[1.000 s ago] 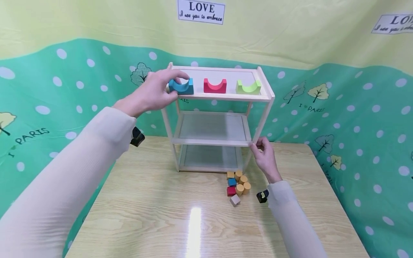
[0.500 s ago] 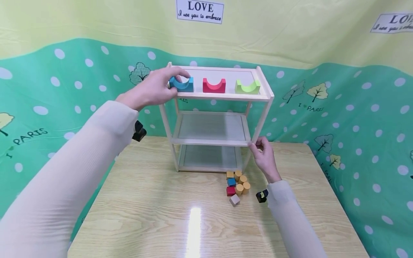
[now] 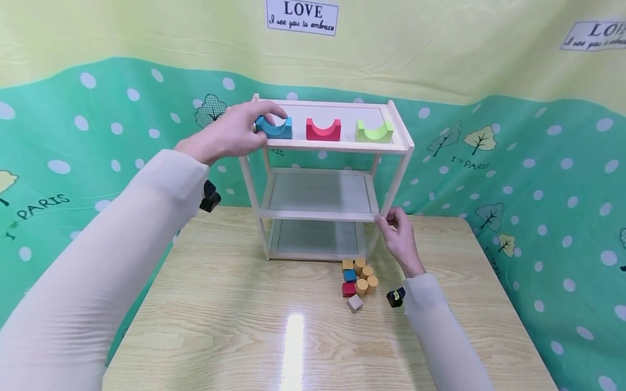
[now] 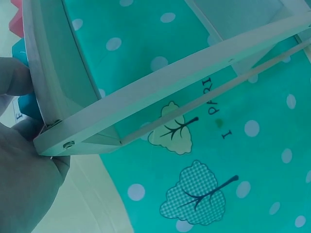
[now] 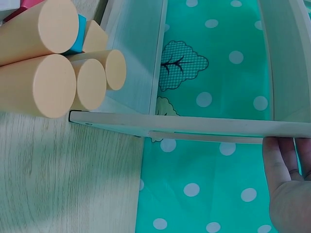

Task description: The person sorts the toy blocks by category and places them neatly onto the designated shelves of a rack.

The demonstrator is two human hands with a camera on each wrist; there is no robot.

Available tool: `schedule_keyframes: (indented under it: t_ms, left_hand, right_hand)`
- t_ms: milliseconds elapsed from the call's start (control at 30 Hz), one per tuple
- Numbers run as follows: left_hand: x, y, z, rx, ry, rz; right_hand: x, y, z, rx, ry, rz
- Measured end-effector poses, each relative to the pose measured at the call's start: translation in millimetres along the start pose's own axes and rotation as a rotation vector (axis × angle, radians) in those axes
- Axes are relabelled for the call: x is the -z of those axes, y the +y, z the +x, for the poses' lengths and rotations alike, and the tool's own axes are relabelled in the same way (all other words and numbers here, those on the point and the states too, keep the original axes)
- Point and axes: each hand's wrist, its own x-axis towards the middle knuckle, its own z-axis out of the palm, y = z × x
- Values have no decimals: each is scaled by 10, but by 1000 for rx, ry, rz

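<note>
Green-and-yellow patterned cloth backdrop (image 3: 489,108) hangs behind a wood-grain table (image 3: 220,326), on which stands a three-tier whitish wooden rack (image 3: 320,193). The two hands are well apart. The left hand (image 3: 232,131), at the rack's upper left corner, pinches the left end of a blue wooden U-shaped block (image 3: 281,132) on the top tier; the right hand (image 3: 402,239) grips the right front post at middle-tier height. Right of the blue block, spaced apart, sit a red U-shaped block (image 3: 323,133) and a lime-green U-shaped block (image 3: 374,134). Near the rack's right front foot, four tan wooden cylinders (image 3: 361,287) cluster beside tan (image 3: 348,264), blue (image 3: 349,276), red (image 3: 349,290) and pale grey cubes (image 3: 354,303).
</note>
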Motion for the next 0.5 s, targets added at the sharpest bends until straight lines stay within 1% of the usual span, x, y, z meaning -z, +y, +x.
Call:
schedule_keyframes:
  t_ms: [300, 500]
  left_hand:
    - [-23, 11, -3, 20, 8, -13]
    - [-33, 8, 2, 11, 11, 0]
  right_hand:
    - [0, -5, 3, -7, 2, -1]
    - [-2, -3, 2, 3, 7, 4]
